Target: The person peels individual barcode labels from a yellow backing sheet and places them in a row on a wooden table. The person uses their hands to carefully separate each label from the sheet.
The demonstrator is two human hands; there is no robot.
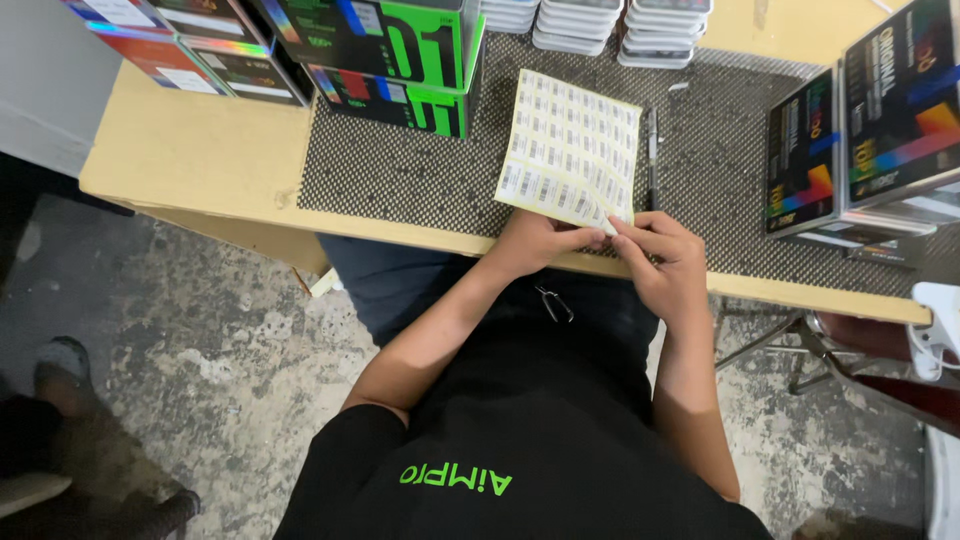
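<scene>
A cream sheet of small barcode stickers [572,148] lies on the dark woven mat [400,180], its near edge hanging at the table's front. My left hand [540,240] pinches that near edge from below. My right hand [665,262] is beside it, thumb and forefinger closed on the sheet's near right corner, at one sticker. A black pen [652,150] lies on the mat just right of the sheet.
Black and green boxes [400,60] are stacked at the back left, colourful boxes [870,140] at the right, white stacked trays [620,25] at the back. The wooden table [190,150] edge runs in front of me. A white tool [940,330] sits far right; concrete floor lies below.
</scene>
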